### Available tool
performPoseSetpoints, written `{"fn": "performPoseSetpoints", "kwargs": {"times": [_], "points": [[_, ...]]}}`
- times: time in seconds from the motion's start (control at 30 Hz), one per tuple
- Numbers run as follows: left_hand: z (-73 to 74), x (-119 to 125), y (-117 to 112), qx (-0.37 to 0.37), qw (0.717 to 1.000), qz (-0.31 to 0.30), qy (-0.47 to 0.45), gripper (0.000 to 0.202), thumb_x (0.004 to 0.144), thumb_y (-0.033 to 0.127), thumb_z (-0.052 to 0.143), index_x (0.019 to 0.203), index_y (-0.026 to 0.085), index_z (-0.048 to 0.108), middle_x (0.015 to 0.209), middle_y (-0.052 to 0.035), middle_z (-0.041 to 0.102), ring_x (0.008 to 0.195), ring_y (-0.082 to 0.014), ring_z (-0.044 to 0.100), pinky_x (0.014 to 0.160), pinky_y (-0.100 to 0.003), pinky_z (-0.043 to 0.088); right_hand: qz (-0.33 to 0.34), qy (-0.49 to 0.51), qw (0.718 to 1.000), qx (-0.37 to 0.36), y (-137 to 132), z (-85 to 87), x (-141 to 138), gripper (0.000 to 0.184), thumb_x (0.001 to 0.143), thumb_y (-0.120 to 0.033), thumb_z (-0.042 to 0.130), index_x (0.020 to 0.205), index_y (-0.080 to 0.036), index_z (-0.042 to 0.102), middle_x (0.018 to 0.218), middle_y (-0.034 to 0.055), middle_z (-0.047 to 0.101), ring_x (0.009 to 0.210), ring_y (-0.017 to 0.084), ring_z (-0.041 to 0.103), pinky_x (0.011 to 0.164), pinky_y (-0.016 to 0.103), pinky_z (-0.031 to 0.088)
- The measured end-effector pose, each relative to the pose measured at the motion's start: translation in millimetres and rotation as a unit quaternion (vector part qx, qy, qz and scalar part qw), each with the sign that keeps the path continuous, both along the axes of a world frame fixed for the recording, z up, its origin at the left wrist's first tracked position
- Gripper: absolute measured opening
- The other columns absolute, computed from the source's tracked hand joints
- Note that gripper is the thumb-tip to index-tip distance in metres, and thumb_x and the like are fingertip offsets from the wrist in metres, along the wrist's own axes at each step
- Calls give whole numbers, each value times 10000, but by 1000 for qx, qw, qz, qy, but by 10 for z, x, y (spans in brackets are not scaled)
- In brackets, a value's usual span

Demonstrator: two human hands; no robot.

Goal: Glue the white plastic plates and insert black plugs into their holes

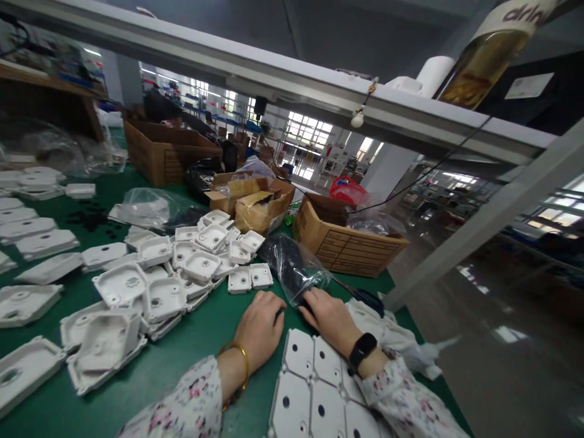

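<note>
A flat panel of white moulded plates (314, 389) lies nearest you on the green bench (201, 340), between your forearms. Your left hand (260, 328) rests curled, palm down, beside it. Your right hand (331, 316) pinches the clear bag of black parts (292, 264) at the panel's far edge.

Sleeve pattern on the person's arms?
White fabric sleeve with a small pink and dark floral print, clearest in the head view near the left hand.

green table (214, 328), white plastic covers (159, 267), floral sleeves (191, 404)
</note>
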State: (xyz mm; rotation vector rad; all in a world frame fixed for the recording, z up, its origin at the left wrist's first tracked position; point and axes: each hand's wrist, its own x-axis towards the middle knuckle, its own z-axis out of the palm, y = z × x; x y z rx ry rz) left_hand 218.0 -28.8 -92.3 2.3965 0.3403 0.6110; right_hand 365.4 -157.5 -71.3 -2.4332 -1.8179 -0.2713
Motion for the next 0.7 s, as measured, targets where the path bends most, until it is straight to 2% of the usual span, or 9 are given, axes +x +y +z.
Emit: {"fn": "performPoseSetpoints", "kwargs": {"times": [0.2, 0.4, 0.57, 0.7], "points": [[48, -8, -23, -1, 996, -83, 13, 223, 906, 230, 425, 1005, 193, 622, 968, -53, 618, 966, -217, 502, 884, -374, 414, 1, 16, 1000, -4, -36, 97, -44, 131, 913, -263, 512, 1002, -177, 555, 951, 77, 562, 902, 251, 521, 680, 330, 439], [166, -61, -73, -58, 972, -222, 44, 287, 934, 333, 392, 1105, 243, 604, 1031, -19, 633, 995, -191, 519, 904, -346, 395, -23, 67, 997, 33, -124, 223, -72, 129, 934, -240, 485, 1026, -207, 569, 931, 31, 584, 894, 191, 525, 753, 288, 431], [166, -42, -84, -49, 968, -233, 73, 241, 872, 286, 494, 1077, 242, 612, 997, -20, 622, 982, -200, 515, 875, -341, 401, -79, 121, 986, 88, -264, 255, 70, 91, 914, -136, 508, 908, -179, 587, 900, 16, 584, 876, 140, 533, 779, 232, 405], [141, -19, -87, -38, 967, -241, 71, 258, 868, 271, 484, 1102, 248, 593, 1017, -20, 615, 988, -200, 511, 888, -351, 394, -142, 160, 972, 92, -465, 263, 169, 109, 825, -85, 603, 766, -176, 590, 759, -12, 592, 729, 134, 548, 654, 231, 380]]}}
